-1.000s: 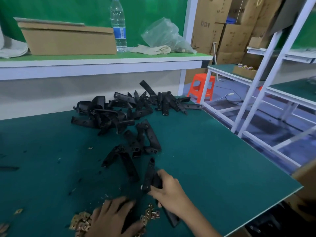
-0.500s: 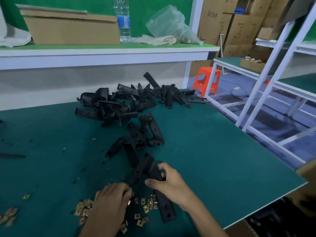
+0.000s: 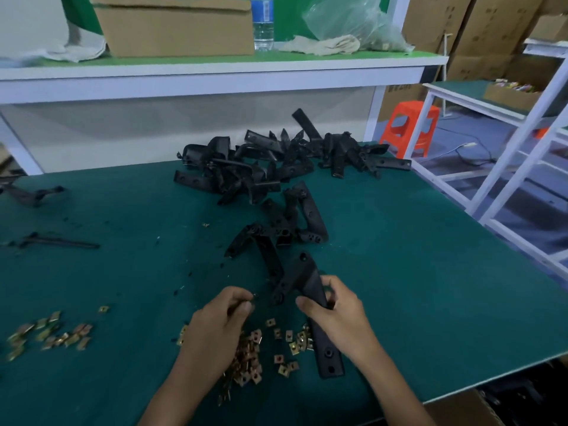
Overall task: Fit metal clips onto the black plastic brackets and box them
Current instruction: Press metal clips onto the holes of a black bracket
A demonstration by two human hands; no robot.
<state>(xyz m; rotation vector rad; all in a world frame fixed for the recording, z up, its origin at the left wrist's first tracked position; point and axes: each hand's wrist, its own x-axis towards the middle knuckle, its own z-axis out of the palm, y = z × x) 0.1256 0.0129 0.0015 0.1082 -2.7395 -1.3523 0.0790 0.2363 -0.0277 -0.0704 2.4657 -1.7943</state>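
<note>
My right hand (image 3: 339, 318) grips a black plastic bracket (image 3: 302, 278) by its middle, just above the green table (image 3: 430, 272). The bracket's long leg points down past my wrist and its bent end leans toward my left hand. My left hand (image 3: 221, 321) pinches a small metal clip (image 3: 254, 298) at its fingertips, a short gap left of the bracket's end. Loose brass-coloured clips (image 3: 285, 342) lie scattered under and between both hands. A pile of black brackets (image 3: 270, 161) sits at the back of the table, with a few more brackets (image 3: 292, 222) closer in.
A second patch of clips (image 3: 49, 333) lies at the left. Stray black pieces (image 3: 58, 241) rest at the far left. A cardboard box (image 3: 461, 410) shows below the table's front right edge. The shelf behind holds a carton (image 3: 175, 26), a water bottle (image 3: 263, 20) and a plastic bag (image 3: 353, 23).
My left hand has risen off the clip heap with a clip pinched in its fingers. My right hand has lifted and turned the bracket toward it. The camera has tilted down.
</note>
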